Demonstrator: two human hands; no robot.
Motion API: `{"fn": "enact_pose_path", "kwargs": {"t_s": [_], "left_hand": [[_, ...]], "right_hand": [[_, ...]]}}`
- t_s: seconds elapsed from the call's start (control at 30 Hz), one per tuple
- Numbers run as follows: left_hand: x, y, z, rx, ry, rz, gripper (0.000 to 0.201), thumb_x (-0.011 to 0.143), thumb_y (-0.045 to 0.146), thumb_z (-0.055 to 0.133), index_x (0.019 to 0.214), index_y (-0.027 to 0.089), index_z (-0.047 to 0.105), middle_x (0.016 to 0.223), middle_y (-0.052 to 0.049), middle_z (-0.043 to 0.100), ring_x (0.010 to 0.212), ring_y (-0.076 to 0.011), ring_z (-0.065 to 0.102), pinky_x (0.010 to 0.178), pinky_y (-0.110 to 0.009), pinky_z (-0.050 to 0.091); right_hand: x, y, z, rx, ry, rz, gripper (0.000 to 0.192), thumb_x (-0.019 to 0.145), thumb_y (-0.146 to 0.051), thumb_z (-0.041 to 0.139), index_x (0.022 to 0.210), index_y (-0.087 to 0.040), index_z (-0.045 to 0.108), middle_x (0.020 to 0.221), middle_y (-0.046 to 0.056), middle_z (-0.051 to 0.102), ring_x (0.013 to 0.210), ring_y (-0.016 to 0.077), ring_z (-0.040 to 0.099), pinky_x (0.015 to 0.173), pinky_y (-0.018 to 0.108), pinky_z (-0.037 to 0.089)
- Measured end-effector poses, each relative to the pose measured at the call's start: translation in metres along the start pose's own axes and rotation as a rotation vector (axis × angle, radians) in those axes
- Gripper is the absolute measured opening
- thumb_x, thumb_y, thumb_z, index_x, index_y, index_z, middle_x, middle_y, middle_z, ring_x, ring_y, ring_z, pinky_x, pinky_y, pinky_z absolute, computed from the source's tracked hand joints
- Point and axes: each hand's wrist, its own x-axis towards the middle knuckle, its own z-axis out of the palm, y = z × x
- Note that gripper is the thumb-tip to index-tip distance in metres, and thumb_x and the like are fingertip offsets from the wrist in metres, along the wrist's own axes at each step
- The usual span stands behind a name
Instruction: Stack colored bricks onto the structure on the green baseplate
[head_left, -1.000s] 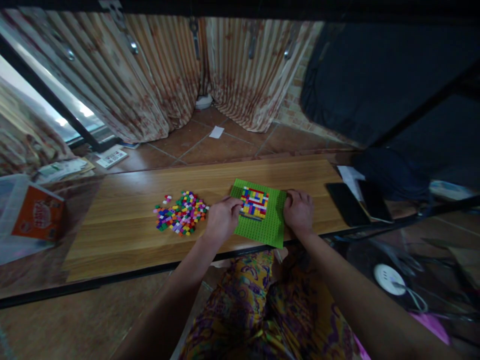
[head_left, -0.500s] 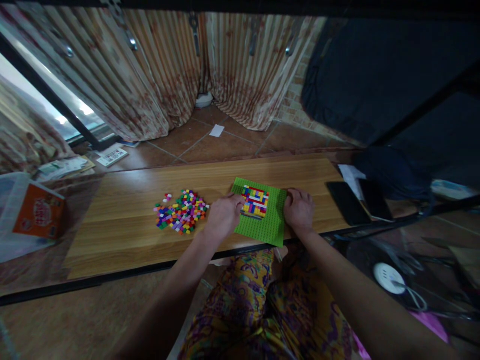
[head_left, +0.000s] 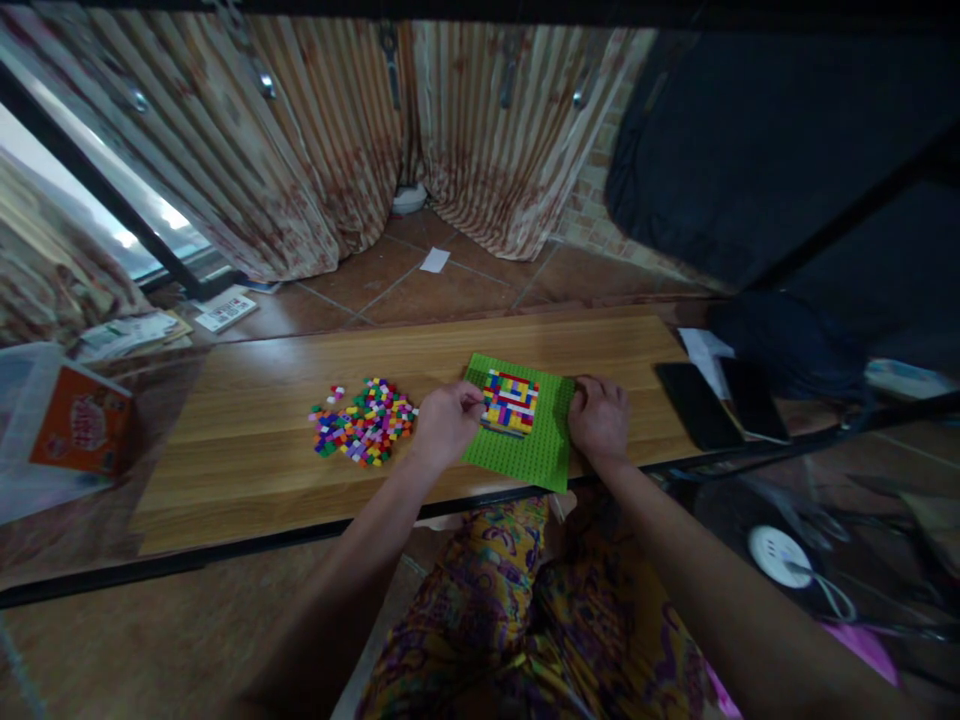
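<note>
A green studded baseplate (head_left: 551, 455) lies at an angle on the wooden table. On its upper middle sits a flat block of toy bricks (head_left: 511, 403) in red, yellow, blue and white. My left hand (head_left: 448, 422) is at the block's left side, thumb and index finger pinched together; whatever is between the fingertips is too small to make out. At the plate's right edge, my right hand (head_left: 600, 415) grips it with curled fingers. A loose pile of small coloured bricks (head_left: 365, 425) is spread on the table left of my left hand.
The long wooden table (head_left: 247, 430) has a dark front edge close to my knees. Dark flat devices (head_left: 697, 405) lie at its right end. A clear plastic bin (head_left: 30, 480) stands left of it. A white power strip (head_left: 780, 557) with a cable is at lower right.
My left hand has drawn back slightly left from the brick block, uncovering more of its left edge. My right hand stays at the plate's edge.
</note>
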Motion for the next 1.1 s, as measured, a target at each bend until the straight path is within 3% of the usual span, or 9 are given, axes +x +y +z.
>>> {"fn": "enact_pose_path", "kwargs": {"t_s": [0.13,0.37,0.63,0.93,1.1], "left_hand": [[0.001,-0.008,0.005,-0.138,0.026,-0.056,0.015,0.078,0.012,0.057,0.081,0.019,0.070,0.080,-0.003,0.074,0.071,-0.0152,0.068,0.067,-0.026,0.052],[0.000,-0.003,0.008,-0.091,0.119,-0.138,0.011,0.075,0.012,0.061,0.079,0.019,0.069,0.087,-0.005,0.075,0.081,-0.0176,0.069,0.075,-0.030,0.054],[0.007,0.002,0.007,-0.105,0.085,-0.235,0.012,0.069,0.010,0.063,0.078,0.016,0.069,0.080,-0.004,0.074,0.073,-0.0161,0.067,0.067,-0.027,0.051],[0.005,0.009,0.008,-0.021,0.073,-0.217,0.017,0.071,0.006,0.061,0.083,0.016,0.069,0.079,-0.004,0.073,0.073,-0.0154,0.067,0.069,-0.026,0.050],[-0.011,-0.007,0.004,-0.190,0.171,-0.150,0.018,0.076,0.009,0.059,0.089,0.017,0.068,0.080,-0.003,0.073,0.073,-0.0145,0.067,0.071,-0.025,0.052]], "right_hand": [[0.000,0.000,0.000,-0.010,-0.002,0.003,0.035,0.088,-0.023,0.041,0.109,-0.016,0.068,0.114,0.015,0.065,0.104,0.0282,0.052,0.092,0.043,0.038],[0.000,-0.001,-0.003,-0.017,-0.021,0.006,0.034,0.088,-0.022,0.042,0.109,-0.016,0.068,0.114,0.015,0.065,0.105,0.0287,0.052,0.093,0.045,0.039],[0.000,0.000,-0.002,-0.021,-0.016,0.001,0.034,0.088,-0.022,0.042,0.109,-0.016,0.068,0.113,0.016,0.065,0.104,0.0286,0.052,0.093,0.045,0.039],[0.000,0.003,0.000,-0.033,-0.025,-0.023,0.035,0.088,-0.022,0.041,0.110,-0.014,0.067,0.114,0.017,0.065,0.104,0.0280,0.052,0.092,0.043,0.038],[-0.001,0.006,0.002,-0.051,0.001,-0.061,0.035,0.088,-0.024,0.041,0.107,-0.014,0.068,0.109,0.016,0.067,0.101,0.0278,0.053,0.090,0.042,0.039]]}}
